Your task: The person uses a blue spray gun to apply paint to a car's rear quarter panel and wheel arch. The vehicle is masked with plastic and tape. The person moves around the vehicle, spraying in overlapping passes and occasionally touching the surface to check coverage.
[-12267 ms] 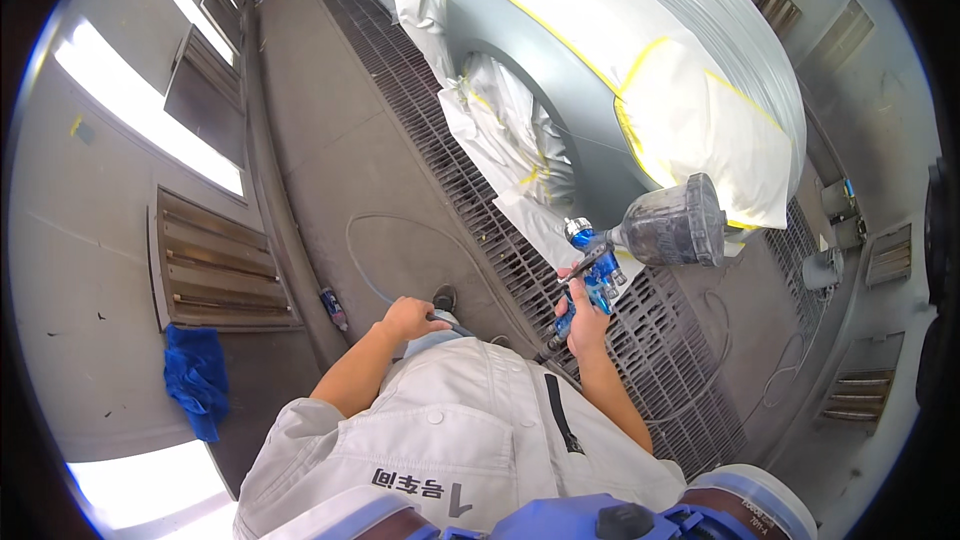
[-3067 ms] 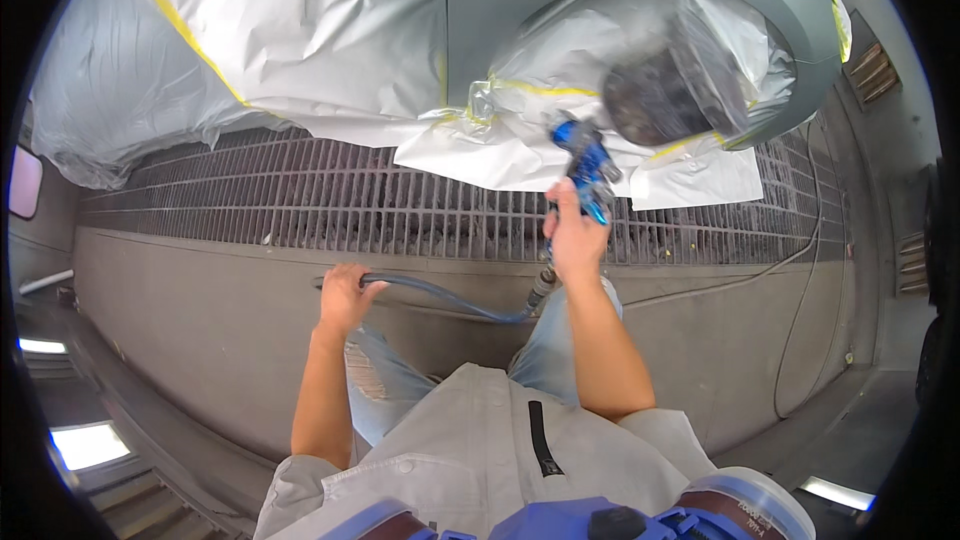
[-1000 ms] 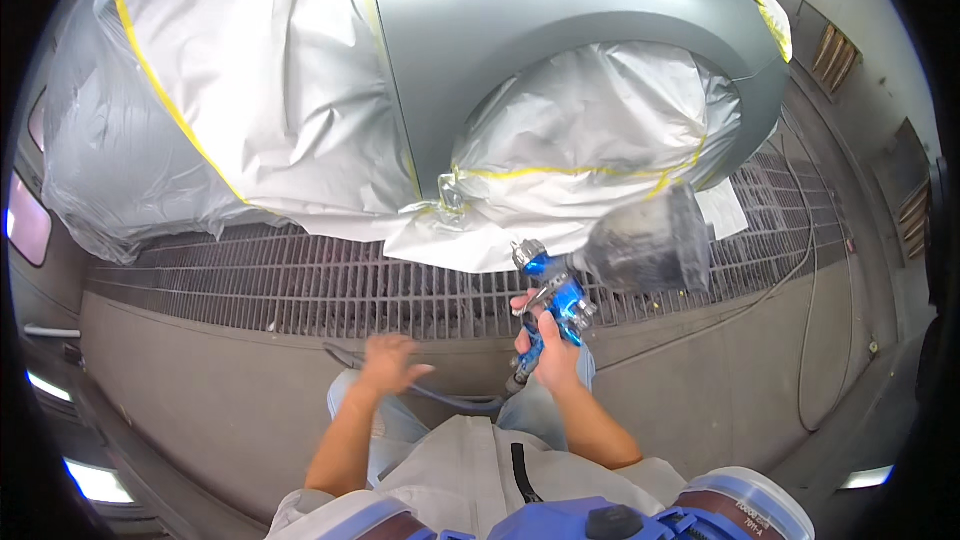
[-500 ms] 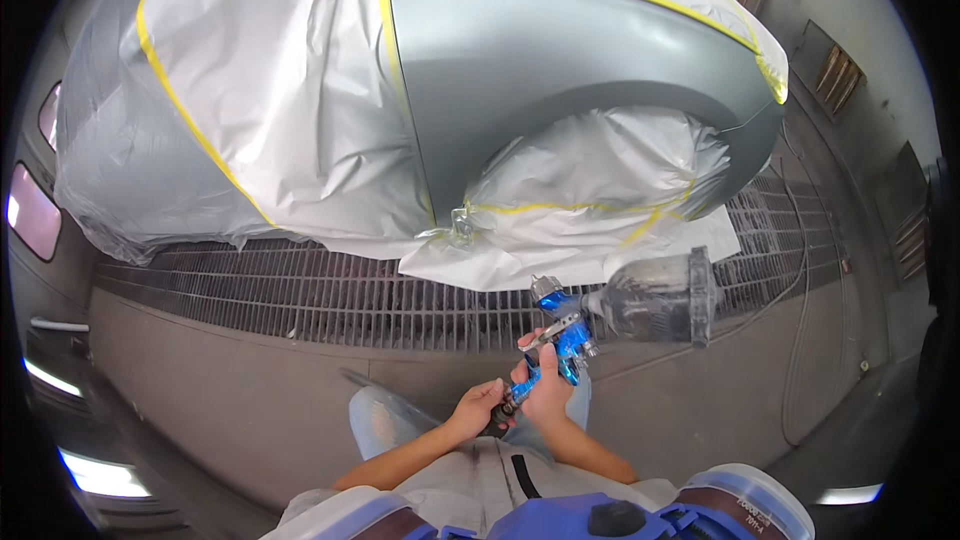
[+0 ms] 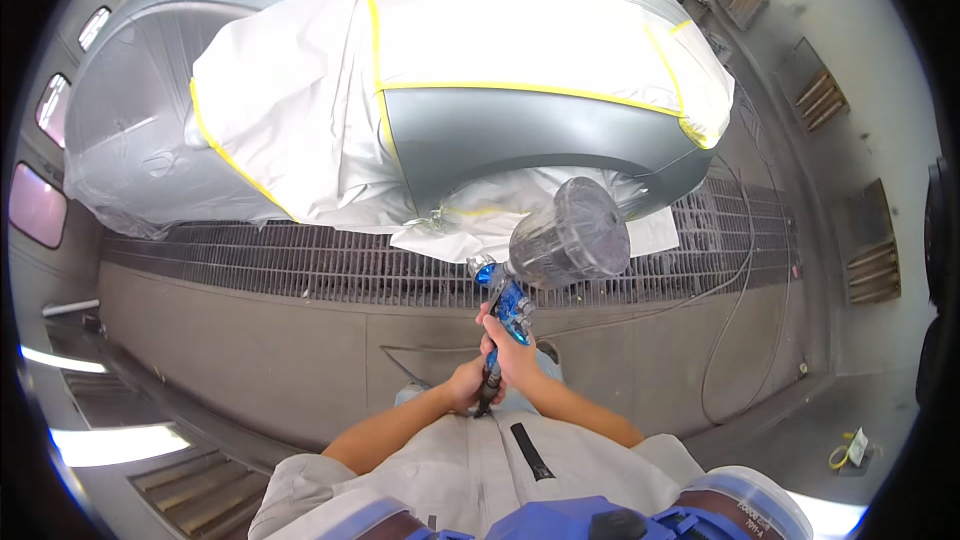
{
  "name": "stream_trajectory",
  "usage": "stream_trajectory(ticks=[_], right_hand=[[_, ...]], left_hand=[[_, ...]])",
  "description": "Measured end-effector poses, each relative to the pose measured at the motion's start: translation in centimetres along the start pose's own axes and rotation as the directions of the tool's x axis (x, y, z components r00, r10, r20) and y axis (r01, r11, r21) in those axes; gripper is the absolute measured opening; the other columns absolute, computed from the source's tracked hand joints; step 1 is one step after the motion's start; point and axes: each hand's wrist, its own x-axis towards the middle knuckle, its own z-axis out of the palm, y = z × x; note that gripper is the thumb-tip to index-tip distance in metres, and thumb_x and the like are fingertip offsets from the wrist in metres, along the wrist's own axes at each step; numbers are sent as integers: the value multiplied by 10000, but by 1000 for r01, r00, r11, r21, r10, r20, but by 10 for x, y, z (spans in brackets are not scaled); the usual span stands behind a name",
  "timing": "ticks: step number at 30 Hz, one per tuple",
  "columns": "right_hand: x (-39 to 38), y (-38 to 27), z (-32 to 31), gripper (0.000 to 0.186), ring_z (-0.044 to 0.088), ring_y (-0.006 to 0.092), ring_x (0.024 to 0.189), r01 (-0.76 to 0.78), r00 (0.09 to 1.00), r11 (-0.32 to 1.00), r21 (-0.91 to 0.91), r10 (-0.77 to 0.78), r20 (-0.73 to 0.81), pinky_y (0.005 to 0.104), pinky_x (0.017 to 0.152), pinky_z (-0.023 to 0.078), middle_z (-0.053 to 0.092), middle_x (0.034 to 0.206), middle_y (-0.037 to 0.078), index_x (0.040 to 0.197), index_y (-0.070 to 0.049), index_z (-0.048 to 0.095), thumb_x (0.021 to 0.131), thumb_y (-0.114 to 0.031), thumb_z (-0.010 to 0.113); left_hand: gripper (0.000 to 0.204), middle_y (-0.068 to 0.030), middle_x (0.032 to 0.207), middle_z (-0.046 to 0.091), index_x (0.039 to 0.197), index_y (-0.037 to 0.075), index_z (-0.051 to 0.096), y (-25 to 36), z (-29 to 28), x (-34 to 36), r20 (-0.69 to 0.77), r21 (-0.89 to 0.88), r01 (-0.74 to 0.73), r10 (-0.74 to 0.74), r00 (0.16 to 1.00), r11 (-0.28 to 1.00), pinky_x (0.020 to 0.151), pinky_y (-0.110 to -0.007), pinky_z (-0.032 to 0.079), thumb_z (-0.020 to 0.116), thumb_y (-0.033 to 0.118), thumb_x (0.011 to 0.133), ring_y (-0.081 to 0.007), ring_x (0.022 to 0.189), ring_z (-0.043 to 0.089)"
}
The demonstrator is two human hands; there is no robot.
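Note:
In front of my body I hold a blue spray gun (image 5: 512, 307) with a large, dusty grey cup (image 5: 572, 237) tilted to the right. My right hand (image 5: 514, 354) is wrapped round its grip, fingers near the trigger. Closed round the fitting at the bottom of the grip is my left hand (image 5: 466, 384); its fingertips are partly hidden. Beyond the gun is a car's grey front fender (image 5: 520, 125), edged with yellow tape. White sheeting (image 5: 470, 30) surrounds it, and a white cover (image 5: 490, 190) hides the wheel. The gun stands apart from the car.
A slotted floor grating (image 5: 330, 265) runs along the car. A thin hose (image 5: 715, 365) loops across the floor at the right. Low on the right lies a yellow tape roll (image 5: 838, 457). Plastic film (image 5: 130, 130) drapes the car's left part. Louvred vents (image 5: 872, 265) line the right wall.
The view has shifted, with more of the car's covered top showing. The spray gun has moved left and its cup has tipped upward. Both hands keep their hold.

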Motion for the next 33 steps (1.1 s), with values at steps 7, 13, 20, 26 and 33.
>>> stream_trajectory(ticks=[7,13,20,26,33], right_hand=[[25,-94,-103,186,458,84,535,85,966,986,-146,-45,255,244,489,386,579,867,38,1063,-56,546,893,-131,538],[47,-179,-192,166,436,80,498,-65,972,960,-271,122,202,237,459,376,572,818,35,1039,-73,552,890,-145,535],[29,-229,-279,142,424,97,466,-104,977,989,-105,121,178,263,436,377,579,851,25,941,-89,563,888,-220,551],[-44,-271,-371,167,430,114,482,-147,945,961,-234,206,253,284,464,375,558,877,39,963,-96,535,895,-249,533],[-86,-331,-453,171,447,110,474,-113,942,965,-236,180,285,269,446,370,572,872,54,928,-77,555,890,-243,555]], left_hand=[[665,-114,909,624,1048,27,587,-53,-24,15,-764,232,-246,333,553,941,730,-325,487,274,598,913,-200,798,615],[601,-78,682,604,861,25,624,-247,33,-15,-988,2,-103,18,155,995,516,-308,459,319,539,925,-169,608,576],[664,-147,770,633,903,-34,630,-343,186,47,-1000,11,-220,16,22,976,670,-377,493,278,528,934,-235,726,603],[625,-110,838,639,971,8,613,-410,230,155,-967,-107,-372,-9,255,922,632,-325,481,275,533,938,-198,709,602],[596,-86,808,643,916,29,626,-467,338,231,-957,-101,-231,-32,288,968,598,-322,475,313,535,929,-180,664,596]])
